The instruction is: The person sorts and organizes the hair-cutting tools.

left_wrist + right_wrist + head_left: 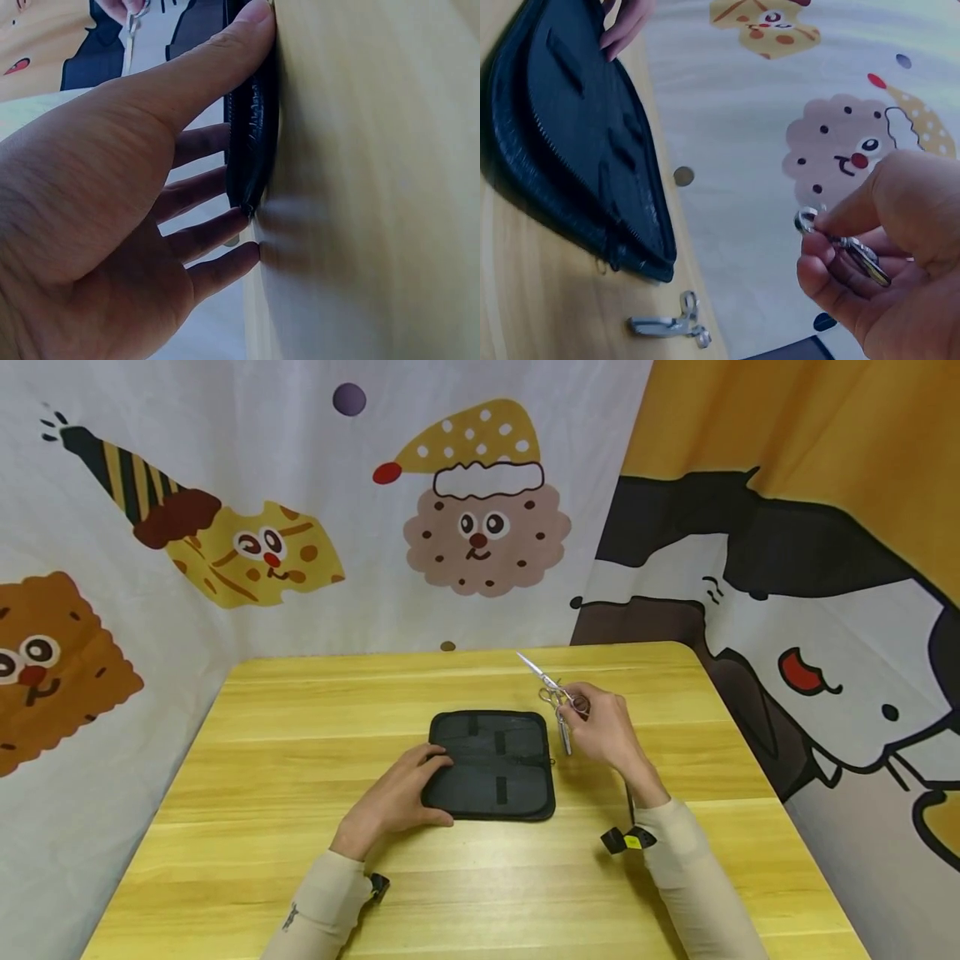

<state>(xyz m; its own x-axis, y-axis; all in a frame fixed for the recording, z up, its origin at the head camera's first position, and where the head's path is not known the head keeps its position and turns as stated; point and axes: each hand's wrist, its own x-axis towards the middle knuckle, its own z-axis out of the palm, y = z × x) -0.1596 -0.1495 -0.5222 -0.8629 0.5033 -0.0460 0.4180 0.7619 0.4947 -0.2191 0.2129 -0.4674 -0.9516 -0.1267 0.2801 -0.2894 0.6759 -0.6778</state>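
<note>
Yellow tabletop (300, 718), farther scissors (543, 673) diagonal, tips (520, 654) far-left

In the head view we've got a white cloth (270, 410) w/ cartoon prints as bg: brown biscuit (67, 639) at 9 o'clock, yellow cheese (217, 564) w/ a striped party hat (127, 481) at approx 10, purple dot (349, 399) at 11, pink cookie (450, 560) in a dotted yellow cap (483, 437) at 12. Abt 2 we see an orange patch (840, 427), & at 3 a big b/w cartoon figure (840, 635) w/ a red mouth (799, 673). Light wood-grain tbl (510, 893) fills 6.
</note>
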